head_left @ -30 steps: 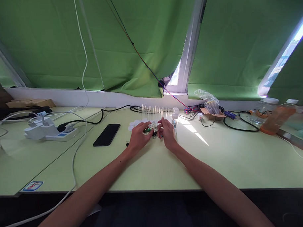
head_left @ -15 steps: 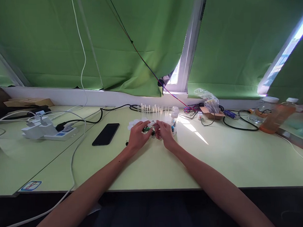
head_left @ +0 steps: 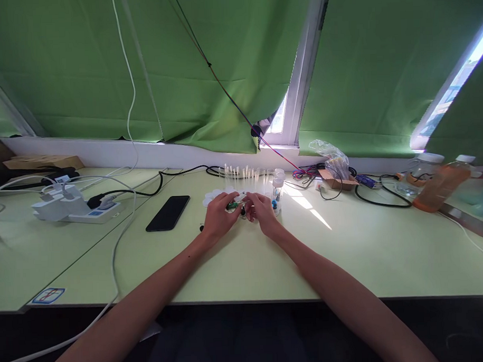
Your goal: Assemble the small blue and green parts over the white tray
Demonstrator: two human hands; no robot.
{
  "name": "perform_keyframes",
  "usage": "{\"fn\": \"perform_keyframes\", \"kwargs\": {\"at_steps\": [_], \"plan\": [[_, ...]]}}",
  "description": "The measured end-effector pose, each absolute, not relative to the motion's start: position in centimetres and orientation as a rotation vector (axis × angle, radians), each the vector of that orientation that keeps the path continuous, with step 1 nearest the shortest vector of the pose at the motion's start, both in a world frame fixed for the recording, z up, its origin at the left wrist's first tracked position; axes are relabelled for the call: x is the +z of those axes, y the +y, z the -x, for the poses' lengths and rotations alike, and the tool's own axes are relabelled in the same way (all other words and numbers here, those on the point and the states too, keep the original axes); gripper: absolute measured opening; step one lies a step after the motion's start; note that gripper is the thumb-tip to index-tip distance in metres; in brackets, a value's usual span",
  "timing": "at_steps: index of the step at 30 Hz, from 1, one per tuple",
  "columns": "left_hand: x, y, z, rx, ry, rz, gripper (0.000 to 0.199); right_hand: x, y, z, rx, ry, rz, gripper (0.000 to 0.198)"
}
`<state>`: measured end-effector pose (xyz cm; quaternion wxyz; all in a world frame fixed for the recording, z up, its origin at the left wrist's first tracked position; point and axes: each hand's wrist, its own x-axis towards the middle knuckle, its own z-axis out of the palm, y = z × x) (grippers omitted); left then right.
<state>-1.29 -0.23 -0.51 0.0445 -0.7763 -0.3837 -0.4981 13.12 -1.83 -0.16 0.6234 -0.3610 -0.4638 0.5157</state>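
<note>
My left hand (head_left: 219,214) is closed, thumb and fingertips on a small green piece (head_left: 232,206), possibly a circuit board; its kind is too small to make out. Close beside it, my right hand (head_left: 262,209) has its thumb and fingers pinched at the right end of the same spot. Whatever the right fingertips hold is hidden or too small to name. Beneath the hands lie small dark parts (head_left: 243,210) and thin wires. Behind them stands a row of clear upright tubes (head_left: 246,173). A clear container (head_left: 278,179) with something blue inside is right of my right hand.
White round discs (head_left: 211,195) lie behind my left hand. A black phone (head_left: 168,213) is further left, near a white power strip (head_left: 102,213) with plugs and cables. To the right are a small cardboard box (head_left: 340,184), black cables and an orange-brown bottle (head_left: 440,190).
Both hands stay in nearly the same place. The fingertips of my right hand have shifted slightly at the small green piece, and the view has moved a little.
</note>
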Motion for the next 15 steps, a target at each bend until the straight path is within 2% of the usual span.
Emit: {"fn": "perform_keyframes", "kwargs": {"at_steps": [15], "plan": [[-0.61, -0.22, 1.28, -1.49, -1.152, 2.406, 0.024, 0.25, -2.12, -13.12, 1.271, -1.049, 0.784, 0.021]]}}
